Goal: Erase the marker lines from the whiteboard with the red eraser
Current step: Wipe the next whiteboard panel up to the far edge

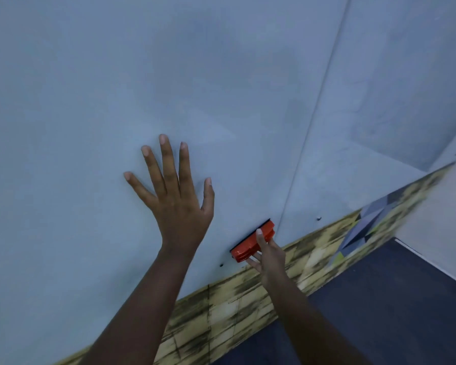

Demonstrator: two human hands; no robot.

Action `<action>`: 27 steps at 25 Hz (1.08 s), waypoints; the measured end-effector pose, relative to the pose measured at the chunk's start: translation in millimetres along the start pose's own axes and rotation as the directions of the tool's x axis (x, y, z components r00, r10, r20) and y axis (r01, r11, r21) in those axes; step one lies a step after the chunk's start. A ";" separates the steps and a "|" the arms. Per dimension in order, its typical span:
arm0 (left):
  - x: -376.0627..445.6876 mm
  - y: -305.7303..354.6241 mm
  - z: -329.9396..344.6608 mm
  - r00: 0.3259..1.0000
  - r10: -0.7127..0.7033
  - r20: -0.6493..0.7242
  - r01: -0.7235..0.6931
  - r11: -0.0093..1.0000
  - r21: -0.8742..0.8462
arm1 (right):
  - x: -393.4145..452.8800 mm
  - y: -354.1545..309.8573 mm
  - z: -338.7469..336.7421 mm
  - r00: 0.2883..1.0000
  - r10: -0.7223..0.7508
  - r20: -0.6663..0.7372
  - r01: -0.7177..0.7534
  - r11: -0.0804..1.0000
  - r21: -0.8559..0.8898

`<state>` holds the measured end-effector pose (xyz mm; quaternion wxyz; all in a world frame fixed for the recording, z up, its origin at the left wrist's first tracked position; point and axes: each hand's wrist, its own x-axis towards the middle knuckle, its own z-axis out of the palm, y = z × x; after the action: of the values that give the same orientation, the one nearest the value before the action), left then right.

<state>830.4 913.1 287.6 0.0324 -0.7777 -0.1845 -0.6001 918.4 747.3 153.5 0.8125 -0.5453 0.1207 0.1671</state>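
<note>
Left hand (175,196) spread flat on whiteboard (221,75); I see right hand (270,255) pinching red eraser (250,245) against its lower edge.

Below the board I see a band of yellowish, wood-patterned wall covering (237,306) running along the base of the wall, blurred in places. Farther to my right it carries a patch of grey, black and lime-green geometric shapes (366,222). A dark blue-grey floor (379,312) meets the band's lower edge. At the far right stands a pale wall (442,227).
</note>
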 end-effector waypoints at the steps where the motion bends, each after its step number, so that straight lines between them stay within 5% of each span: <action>1: -6.2 5.4 2.4 0.999 0.023 0.027 -0.022 0.999 -0.024 | 4.5 -3.6 -5.3 1.000 0.003 0.015 -0.003 1.000 -0.008; 8: -27.7 36.9 28.5 0.949 0.270 0.161 -0.253 0.961 -0.115 | 35.1 -41.1 -30.9 0.999 -0.016 -0.028 0.015 0.999 -0.044; 13: -41.2 89.7 73.6 0.890 0.414 0.193 -0.395 0.909 -0.130 | 83.1 -63.2 -59.9 0.964 -0.257 -0.069 0.251 0.964 -0.091; 19: -43.4 165.2 131.7 0.979 0.148 0.141 -0.136 0.987 -0.089 | 146.3 -98.6 -107.0 0.937 -0.347 -0.027 0.344 0.935 -0.089; 22: -47.8 190.8 158.6 0.992 0.063 0.112 -0.065 0.998 0.009 | 211.0 -138.1 -151.1 0.966 -0.206 -0.158 0.211 0.977 0.013; 27: -63.9 191.6 182.1 0.994 0.032 0.101 -0.051 0.979 0.199 | 273.2 -164.7 -209.3 0.985 0.024 -0.172 -0.006 0.994 0.105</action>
<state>1047.1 768.6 209.3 0.1146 -0.8023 -0.2293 -0.5390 1231.9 534.1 110.7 0.8251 -0.5136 0.2034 0.1186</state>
